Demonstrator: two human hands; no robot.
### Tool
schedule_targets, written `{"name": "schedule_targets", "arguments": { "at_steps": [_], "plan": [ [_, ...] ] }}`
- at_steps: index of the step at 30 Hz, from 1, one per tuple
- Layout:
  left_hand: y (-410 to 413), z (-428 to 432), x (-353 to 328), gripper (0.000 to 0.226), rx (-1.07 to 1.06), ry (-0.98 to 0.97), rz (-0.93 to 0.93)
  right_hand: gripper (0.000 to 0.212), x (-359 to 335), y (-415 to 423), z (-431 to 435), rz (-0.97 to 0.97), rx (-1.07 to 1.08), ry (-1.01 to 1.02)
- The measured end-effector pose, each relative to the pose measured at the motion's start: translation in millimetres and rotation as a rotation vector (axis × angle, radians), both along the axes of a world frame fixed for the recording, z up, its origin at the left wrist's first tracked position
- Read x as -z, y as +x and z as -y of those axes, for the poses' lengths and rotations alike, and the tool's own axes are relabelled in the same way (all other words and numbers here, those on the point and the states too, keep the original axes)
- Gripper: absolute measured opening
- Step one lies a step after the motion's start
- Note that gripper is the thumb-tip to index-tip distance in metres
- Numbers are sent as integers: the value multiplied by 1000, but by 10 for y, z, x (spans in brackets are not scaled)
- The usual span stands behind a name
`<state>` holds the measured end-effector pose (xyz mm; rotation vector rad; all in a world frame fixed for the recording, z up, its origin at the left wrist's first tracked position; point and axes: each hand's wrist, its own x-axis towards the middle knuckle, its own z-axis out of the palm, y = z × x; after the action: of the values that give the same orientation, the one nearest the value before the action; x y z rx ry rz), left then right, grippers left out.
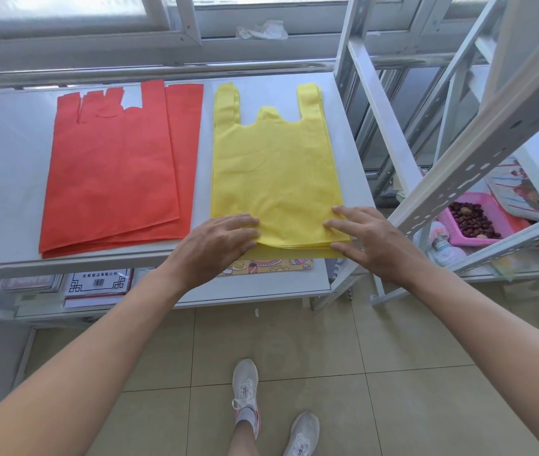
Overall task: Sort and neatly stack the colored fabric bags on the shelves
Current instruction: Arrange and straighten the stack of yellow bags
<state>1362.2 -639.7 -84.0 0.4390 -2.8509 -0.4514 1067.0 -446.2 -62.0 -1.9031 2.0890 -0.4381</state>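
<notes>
We see white shelf (4,159) spanning scene, two bag stacks flat on top. Red stack (113,179) left, fanned, at least three offset layers at near edge. Yellow stack (271,172) right, just beside red, handles far, layers too thin to count. Our two hands palm-down on yellow stack's near corners: left hand (218,245) fingers straight, together, pressing flat; right hand (366,238) fingers spread, tips on fabric. Neither clamps anything.

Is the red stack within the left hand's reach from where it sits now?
Probably yes. The left hand rests flat on the near corner of the yellow stack; the red stack lies just beside it on the same shelf, with nothing standing between them.
</notes>
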Motion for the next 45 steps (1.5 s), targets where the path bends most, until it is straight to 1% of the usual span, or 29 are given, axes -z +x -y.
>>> {"name": "schedule_targets", "arguments": {
  "at_steps": [4,7,9,12,14,16,18,21,24,26,29,31,32,35,38,39,41,42,45],
  "plan": [
    [-4,-30,-24,32,-19,-8,5,50,-4,-11,2,-46,-29,-2],
    [-90,-128,-36,37,-117,-52,2,51,-7,-12,-4,-33,-17,-11],
    [-199,-233,-36,36,-190,-68,-38,47,-18,-1,-6,7,19,-20],
    [-429,-434,-32,33,-167,-39,-92,41,-29,16,-17,94,97,-36],
    [-594,-559,-27,36,-145,-20,-107,35,-38,19,-22,170,149,-42],
    [-740,-645,-35,39,-171,-28,-119,30,-39,26,-15,237,185,-50],
    [-850,-683,-55,36,-211,-21,-135,28,-42,45,1,306,227,-65],
    [-947,-657,-75,25,-245,17,-147,33,-63,87,14,402,318,-114],
    [-973,-604,-86,19,-288,149,-173,44,-37,151,-4,385,417,-148],
    [-963,-577,-69,18,-302,223,-189,46,-11,219,-47,464,527,-115],
    [-960,-562,-53,16,-301,268,-185,44,36,319,-99,738,668,-95],
    [-966,-561,-54,16,-299,254,-181,40,39,339,-97,911,767,-114],
    [-968,-561,-56,15,-297,243,-183,37,41,328,-84,940,805,-128],
    [-966,-581,-59,13,-288,191,-189,29,26,297,-60,937,848,-139],
    [-980,-641,-37,12,-262,87,-169,13,-10,282,-31,957,854,-95],
    [-986,-659,-22,13,-245,50,-164,17,-17,271,-13,956,859,-72],
    [-985,-676,13,11,-213,-21,-171,35,-35,243,38,977,868,-31],
    [-979,-679,29,10,-200,-58,-179,40,-51,229,66,989,871,-13],
    [-959,-676,64,12,-157,-172,-195,35,-120,213,110,1013,873,4]
  ]
}}
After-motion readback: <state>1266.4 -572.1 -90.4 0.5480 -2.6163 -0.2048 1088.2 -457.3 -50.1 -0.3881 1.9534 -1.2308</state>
